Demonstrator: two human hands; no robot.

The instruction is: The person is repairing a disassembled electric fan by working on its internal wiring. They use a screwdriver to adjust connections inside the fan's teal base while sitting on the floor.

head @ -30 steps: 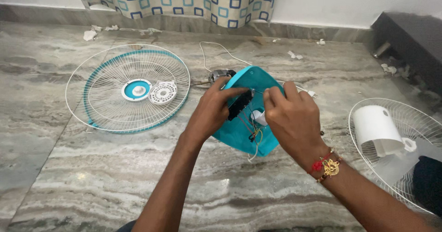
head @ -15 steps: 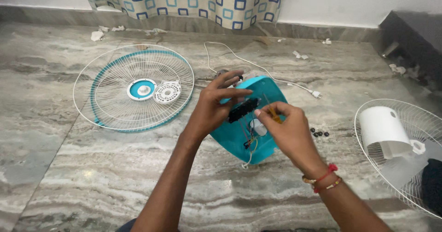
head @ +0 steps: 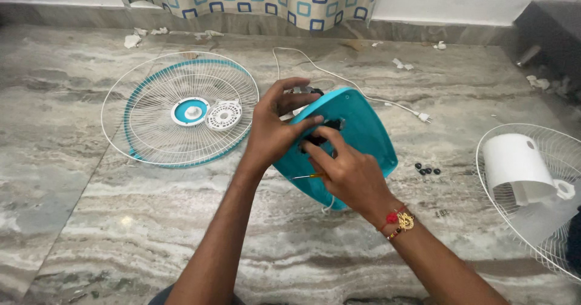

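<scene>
The marble floor [head: 91, 220] carries a white and teal fan grille [head: 180, 109] toward its left edge and a white grille [head: 538, 190] at the right edge. At mid-floor the teal fan base [head: 363, 132] stands tilted. The left hand [head: 273, 129] clamps its upper rim, fingers curled over. The right hand [head: 351, 175] presses fingertips into its black opening, pinching a thin screwdriver [head: 302, 177]. Small black screws [head: 427, 170] lie just right.

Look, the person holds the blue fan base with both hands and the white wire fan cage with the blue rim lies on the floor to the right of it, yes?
Not quite. In the head view the blue-rimmed fan cage lies to the left of the blue fan base. The left hand and right hand do both hold the base.
</scene>
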